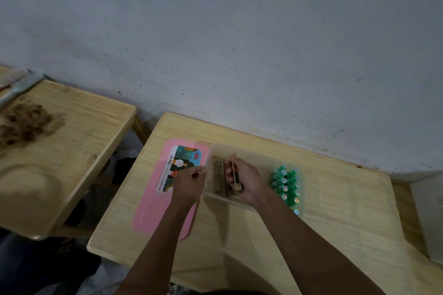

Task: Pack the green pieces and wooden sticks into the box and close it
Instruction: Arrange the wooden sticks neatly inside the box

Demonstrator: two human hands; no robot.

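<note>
A bare workroom: small wooden tables [335,199] against a stained wall [239,31].

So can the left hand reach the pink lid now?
Probably yes. The left hand is right above the pink lid, which lies flat on the table beside the box, with nothing on top. The right hand holds a wooden stick in the box.

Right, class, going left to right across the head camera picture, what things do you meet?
Brown heap → pink lid → wooden sticks → right hand → green pieces.
</note>
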